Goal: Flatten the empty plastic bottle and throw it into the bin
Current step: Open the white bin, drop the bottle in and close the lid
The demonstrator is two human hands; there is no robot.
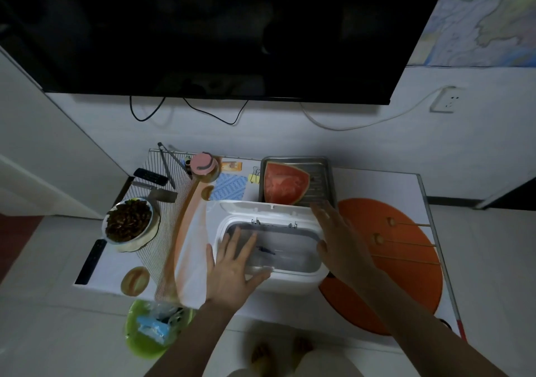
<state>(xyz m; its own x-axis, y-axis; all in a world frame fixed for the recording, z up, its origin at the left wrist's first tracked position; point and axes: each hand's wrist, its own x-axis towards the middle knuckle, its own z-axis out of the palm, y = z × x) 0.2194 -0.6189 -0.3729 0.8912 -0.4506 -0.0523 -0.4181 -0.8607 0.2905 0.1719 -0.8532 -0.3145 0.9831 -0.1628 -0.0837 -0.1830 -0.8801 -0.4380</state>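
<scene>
A white bin (290,281) stands on the low table with its lid (261,207) swung up at the back. Inside, a faint clear plastic shape (285,259) lies on the grey bottom beside a small dark piece (265,250); I cannot tell for sure that it is the bottle. My left hand (235,263) hovers over the bin's left rim with fingers spread and nothing in it. My right hand (339,237) is flat over the right rim, also empty.
A metal tray (322,170) with a watermelon slice sits behind the bin. A bowl of dark food (129,223), a pink-lidded jar (204,164) and remotes lie at left. An orange round mat (406,275) is at right. A green bin (150,333) with rubbish stands on the floor.
</scene>
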